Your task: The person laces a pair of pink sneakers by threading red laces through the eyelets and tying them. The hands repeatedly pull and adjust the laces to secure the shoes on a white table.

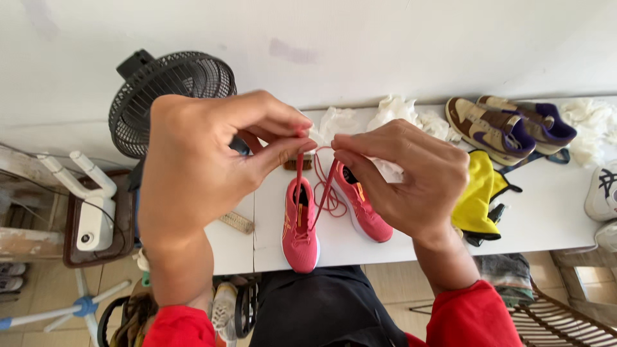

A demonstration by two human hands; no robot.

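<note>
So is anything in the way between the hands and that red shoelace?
Nothing visible. The left hand and right hand already pinch the red lace in their fingertips, above the two pink shoes on the white table.

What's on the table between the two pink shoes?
In the head view, loops of red shoelace lie on the white table between the left pink shoe and the right pink shoe.
</note>
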